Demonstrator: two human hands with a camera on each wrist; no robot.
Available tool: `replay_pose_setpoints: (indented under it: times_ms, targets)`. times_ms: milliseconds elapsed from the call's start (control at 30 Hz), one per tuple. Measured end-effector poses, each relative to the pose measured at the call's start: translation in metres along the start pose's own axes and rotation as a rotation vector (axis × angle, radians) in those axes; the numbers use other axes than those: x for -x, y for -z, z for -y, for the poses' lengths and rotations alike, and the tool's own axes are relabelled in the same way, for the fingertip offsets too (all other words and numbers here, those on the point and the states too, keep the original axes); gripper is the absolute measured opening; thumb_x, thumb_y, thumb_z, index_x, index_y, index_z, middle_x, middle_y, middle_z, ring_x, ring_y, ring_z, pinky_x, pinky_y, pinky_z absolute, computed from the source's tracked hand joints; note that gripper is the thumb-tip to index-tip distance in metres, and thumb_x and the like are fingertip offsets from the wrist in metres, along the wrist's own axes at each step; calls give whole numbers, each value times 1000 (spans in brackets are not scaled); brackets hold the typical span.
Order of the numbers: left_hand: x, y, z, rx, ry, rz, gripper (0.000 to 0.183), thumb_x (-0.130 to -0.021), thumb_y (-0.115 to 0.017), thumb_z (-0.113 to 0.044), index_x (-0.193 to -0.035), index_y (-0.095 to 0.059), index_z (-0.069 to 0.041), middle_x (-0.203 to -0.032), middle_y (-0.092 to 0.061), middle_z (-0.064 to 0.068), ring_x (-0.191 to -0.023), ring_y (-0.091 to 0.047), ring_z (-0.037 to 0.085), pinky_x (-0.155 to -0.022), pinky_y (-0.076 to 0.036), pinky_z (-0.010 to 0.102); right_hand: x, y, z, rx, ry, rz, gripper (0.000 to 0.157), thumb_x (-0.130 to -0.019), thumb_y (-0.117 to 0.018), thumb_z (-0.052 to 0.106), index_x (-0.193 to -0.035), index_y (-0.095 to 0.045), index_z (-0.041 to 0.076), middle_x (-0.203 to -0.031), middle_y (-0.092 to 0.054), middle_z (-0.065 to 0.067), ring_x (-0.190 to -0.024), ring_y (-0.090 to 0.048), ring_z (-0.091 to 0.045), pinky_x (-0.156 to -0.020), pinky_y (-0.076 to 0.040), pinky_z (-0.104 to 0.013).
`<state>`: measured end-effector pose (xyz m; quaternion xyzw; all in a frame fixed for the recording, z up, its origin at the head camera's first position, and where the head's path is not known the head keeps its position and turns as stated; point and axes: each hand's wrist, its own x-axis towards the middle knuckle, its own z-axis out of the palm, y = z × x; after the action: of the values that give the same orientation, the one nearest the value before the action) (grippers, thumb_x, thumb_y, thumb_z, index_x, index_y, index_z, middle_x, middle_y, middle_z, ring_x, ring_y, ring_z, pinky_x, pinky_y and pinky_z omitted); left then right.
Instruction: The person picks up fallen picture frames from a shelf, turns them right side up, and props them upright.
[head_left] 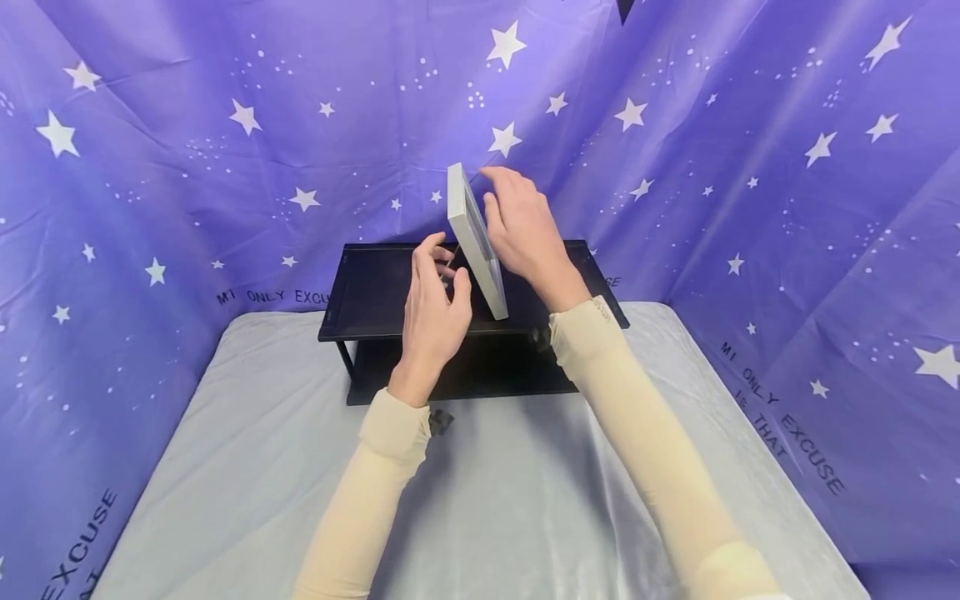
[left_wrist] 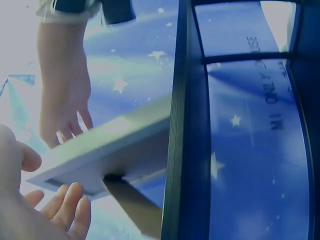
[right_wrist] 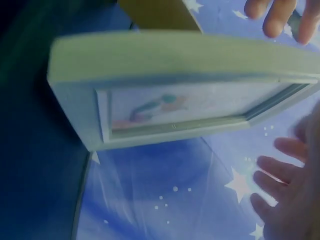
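Observation:
A white picture frame [head_left: 472,242] stands tilted on the top board of a black two-tier shelf [head_left: 367,292]. The right wrist view shows its front, with a blurred coloured picture [right_wrist: 160,107] inside the border. On its back, a support leg [left_wrist: 132,205] is swung out and reaches down to the board. My left hand [head_left: 437,312] is at the frame's back side, thumb and fingers spread and relaxed. Beside the front, my right hand [head_left: 525,225] hovers near the upper part, its fingers loosely extended. In the wrist views both hands appear apart from the frame.
Under the top board lies a lower black board [head_left: 480,375]. The shelf stands toward the back of a table with a pale grey cloth [head_left: 510,500]. Purple curtains [head_left: 405,100] with white stars and lettering hang behind and along both sides.

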<state>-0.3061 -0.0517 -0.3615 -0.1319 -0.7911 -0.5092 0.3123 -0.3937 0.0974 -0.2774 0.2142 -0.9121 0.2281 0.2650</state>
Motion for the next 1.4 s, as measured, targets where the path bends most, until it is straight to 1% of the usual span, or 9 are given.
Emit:
replay_pose_setpoints:
  times_ms: [100, 300, 433, 600, 700, 900, 1100, 1200, 1400]
  targets:
    - [2, -4, -2, 21, 41, -19, 59, -108, -57, -21, -161, -32, -17, -137, -56, 9, -110, -66, 22, -90, -56, 46, -12, -3, 2, 16, -25, 92, 48, -115, -37, 22, -162, -46, 16, -165, -51, -7, -154, -45, -31, -126, -35, -53]
    - [0, -13, -6, -7, 71, -49, 63, -105, -64, -33, -159, -33, -17, -136, -58, 6, -109, -66, 20, -85, -55, 46, -26, -10, 3, -247, -137, 212, 51, -113, -37, 11, -164, -41, 11, -165, -50, -11, -155, -45, -27, -128, -36, -43]
    - [-1, -18, -6, -23, 89, -47, 62, -104, -69, -35, -154, -37, -16, -132, -58, 5, -102, -66, 19, -81, -55, 43, -27, -15, -2, -300, -203, 256, 51, -115, -35, 16, -165, -40, 16, -165, -51, -10, -155, -46, -25, -127, -36, -42]
    - [-2, -20, -2, -38, 104, -34, 56, -105, -70, -32, -150, -41, -16, -129, -60, 4, -100, -68, 18, -80, -56, 43, -27, -20, -8, -327, -232, 274, 49, -116, -31, 25, -164, -42, 22, -157, -59, -7, -143, -55, -24, -122, -40, -44]
    - [-3, -21, 0, -55, 105, -25, 51, -105, -69, -32, -147, -44, -15, -128, -60, 3, -107, -67, 18, -84, -56, 45, -27, -23, -10, -351, -242, 269, 48, -116, -32, 26, -163, -44, 23, -150, -63, -7, -135, -58, -24, -117, -43, -44]
    - [-4, -25, 5, -101, 111, 1, 52, -104, -71, -37, -145, -48, -14, -131, -60, 3, -122, -62, 20, -95, -56, 49, -24, -31, -17, -358, -284, 274, 49, -117, -30, 40, -160, -48, 26, -154, -59, -2, -137, -56, -22, -118, -42, -44]
    - [-5, -29, 8, -165, 106, 39, 55, -104, -71, -40, -146, -50, -12, -139, -61, 6, -134, -58, 25, -109, -51, 49, -19, -38, -25, -361, -310, 282, 66, -114, -19, 61, -160, -47, 23, -153, -58, -2, -136, -55, -23, -119, -41, -46]
    - [-5, -28, 9, -184, 95, 51, 54, -104, -71, -40, -146, -51, -11, -141, -61, 7, -135, -58, 27, -111, -50, 49, -19, -41, -27, -375, -313, 287, 70, -112, -17, 65, -161, -47, 23, -149, -58, -3, -132, -55, -24, -117, -42, -47]
    - [-5, -26, 12, -179, 83, 69, 52, -106, -68, -41, -146, -52, -12, -139, -61, 8, -134, -57, 28, -112, -47, 50, -18, -43, -28, -401, -309, 264, 69, -113, -19, 63, -158, -50, 22, -145, -60, -4, -129, -56, -25, -115, -43, -47]
